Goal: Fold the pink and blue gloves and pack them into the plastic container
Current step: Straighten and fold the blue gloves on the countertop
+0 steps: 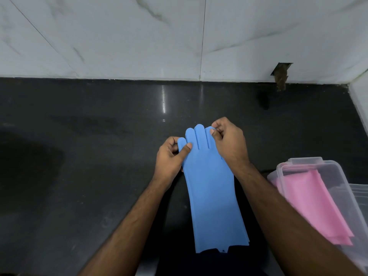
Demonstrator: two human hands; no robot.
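Note:
A long blue glove (211, 188) hangs stretched out in front of me, fingers pointing away, cuff toward my body. My left hand (169, 158) pinches its left finger edge between thumb and fingers. My right hand (229, 140) pinches the fingertip at the right side. A clear plastic container (336, 168) stands at the right on the dark counter, with a folded pink glove (314, 202) lying inside it.
The black polished counter (89, 136) runs to a white marble-tiled wall (139, 36). A rough hole with a brown clump (280, 76) sits low in the wall at the right. A side wall closes the far right corner.

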